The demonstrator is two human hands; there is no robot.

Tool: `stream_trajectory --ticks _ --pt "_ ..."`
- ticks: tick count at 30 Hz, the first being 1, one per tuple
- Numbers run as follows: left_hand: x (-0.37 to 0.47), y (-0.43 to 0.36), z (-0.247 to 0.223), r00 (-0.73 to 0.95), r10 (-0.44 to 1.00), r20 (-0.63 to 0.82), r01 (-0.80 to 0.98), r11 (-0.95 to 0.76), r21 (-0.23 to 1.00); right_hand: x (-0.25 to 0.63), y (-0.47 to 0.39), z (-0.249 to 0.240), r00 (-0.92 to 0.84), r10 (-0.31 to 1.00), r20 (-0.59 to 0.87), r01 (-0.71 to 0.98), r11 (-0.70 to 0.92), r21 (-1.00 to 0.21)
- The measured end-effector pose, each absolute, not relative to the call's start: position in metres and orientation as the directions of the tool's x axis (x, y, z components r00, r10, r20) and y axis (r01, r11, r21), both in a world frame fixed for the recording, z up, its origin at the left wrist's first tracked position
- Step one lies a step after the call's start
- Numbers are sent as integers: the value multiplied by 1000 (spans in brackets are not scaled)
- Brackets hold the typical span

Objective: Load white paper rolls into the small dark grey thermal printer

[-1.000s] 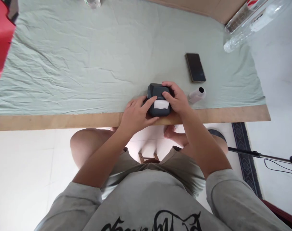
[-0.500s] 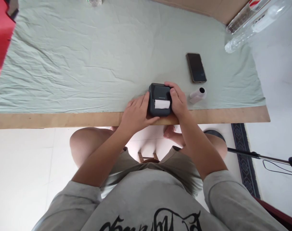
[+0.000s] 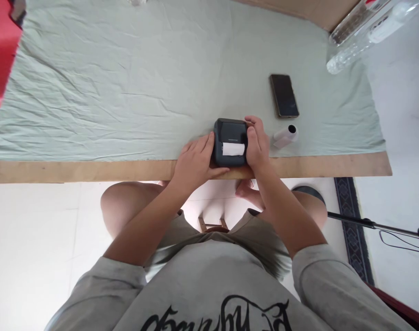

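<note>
A small dark label printer sits at the front edge of the table, a strip of white paper showing at its slot. My left hand rests against the printer's left side, fingers together on the cloth and thumb along the front. On the other side, my right hand is curled around the printer's right edge, so the two hands grip it between them. Just right of my right hand lies a white paper roll with a dark hole at its end.
A black phone lies behind the roll on the green cloth. Clear plastic bottles lie at the back right beside a cardboard box. Something red is at the far left. The wooden table edge runs in front.
My right hand has shifted slightly along the printer's right side, its fingers moving off the top back corner. The left hand and the printer stay in place.
</note>
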State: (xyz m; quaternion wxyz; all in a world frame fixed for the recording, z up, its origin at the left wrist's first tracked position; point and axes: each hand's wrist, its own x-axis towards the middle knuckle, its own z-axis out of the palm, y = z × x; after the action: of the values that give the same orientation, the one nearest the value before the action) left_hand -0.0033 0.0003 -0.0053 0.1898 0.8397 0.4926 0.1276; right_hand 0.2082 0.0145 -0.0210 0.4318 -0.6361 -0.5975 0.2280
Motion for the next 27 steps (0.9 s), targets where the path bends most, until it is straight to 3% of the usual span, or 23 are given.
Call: stream_trajectory --ticks 27 --pt "-5 10 -3 490 870 46 733 -440 519 208 14 -22 157 963 218 585 87 -806"
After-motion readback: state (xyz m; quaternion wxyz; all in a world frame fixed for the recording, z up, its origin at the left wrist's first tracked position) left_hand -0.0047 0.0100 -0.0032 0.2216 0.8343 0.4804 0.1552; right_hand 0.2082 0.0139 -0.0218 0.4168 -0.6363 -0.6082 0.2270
